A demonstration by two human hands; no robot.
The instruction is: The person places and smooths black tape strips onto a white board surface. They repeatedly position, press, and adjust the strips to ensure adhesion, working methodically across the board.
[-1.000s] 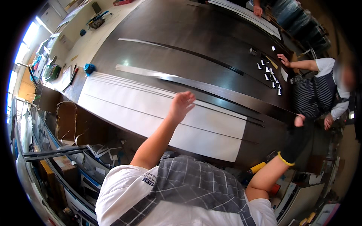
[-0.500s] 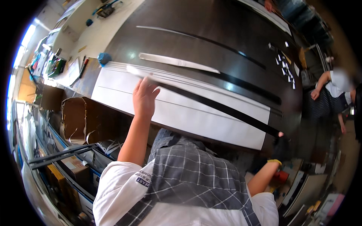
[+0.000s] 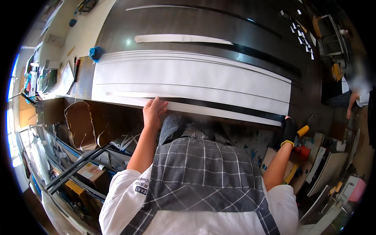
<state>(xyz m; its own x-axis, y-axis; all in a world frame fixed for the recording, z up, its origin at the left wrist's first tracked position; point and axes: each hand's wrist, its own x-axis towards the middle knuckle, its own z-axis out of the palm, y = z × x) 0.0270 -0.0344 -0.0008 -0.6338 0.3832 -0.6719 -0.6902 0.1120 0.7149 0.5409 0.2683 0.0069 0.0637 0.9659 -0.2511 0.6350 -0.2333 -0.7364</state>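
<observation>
Head view: the black strip (image 3: 227, 106) runs lengthwise over the near part of the white panel (image 3: 196, 72), with its pale end at the left. The available angle does not establish whether the strip touches the panel. The panel lies on the dark counter (image 3: 164, 21) and shows long dark lines along its length.

Left hand (image 3: 154, 112): bare, at the near edge of the strip, where the pale end meets the black length. The fingers are bent and set close together against that edge; whether they grip it cannot be told. Right hand (image 3: 289, 128): in a black covering with a yellow cuff, at the right end of the strip. The fingers are narrow and hold this end.

Surroundings: a second dark strip (image 3: 270, 62) lies beyond the panel, in line with a long pale piece (image 3: 180, 38). A blue lump (image 3: 94, 54) sits at the far left corner of the panel. Small white pieces (image 3: 300, 40) lie grouped at the far right of the counter
</observation>
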